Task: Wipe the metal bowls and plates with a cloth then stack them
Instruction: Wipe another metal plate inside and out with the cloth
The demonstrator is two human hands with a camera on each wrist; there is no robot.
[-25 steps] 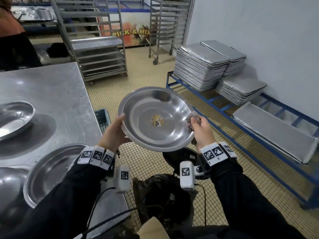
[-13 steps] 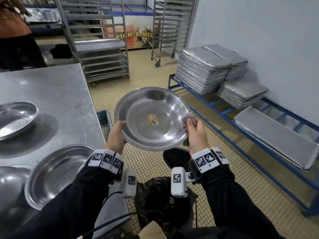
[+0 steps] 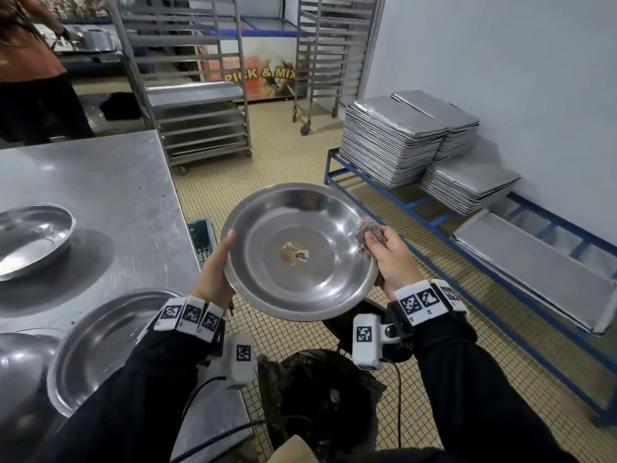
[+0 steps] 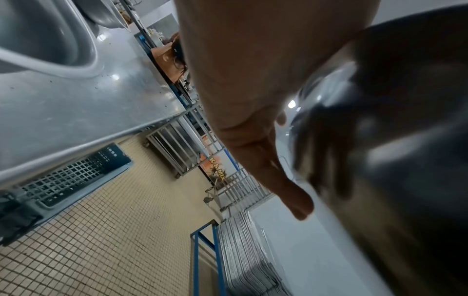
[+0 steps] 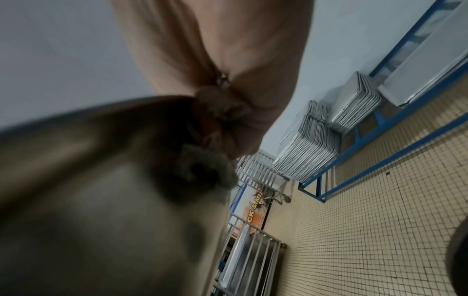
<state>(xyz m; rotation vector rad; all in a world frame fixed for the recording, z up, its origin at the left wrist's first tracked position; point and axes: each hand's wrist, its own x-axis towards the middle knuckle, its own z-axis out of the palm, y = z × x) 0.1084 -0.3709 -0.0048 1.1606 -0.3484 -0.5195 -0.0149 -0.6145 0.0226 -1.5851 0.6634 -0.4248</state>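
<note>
here the metal plate holds only a sticker.

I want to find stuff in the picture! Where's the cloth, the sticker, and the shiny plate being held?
cloth (image 3: 367,232), head view, on its crumpled top.
sticker (image 3: 295,252), head view, on its middle.
plate (image 3: 320,289), head view, on its bare inner slope.
</note>
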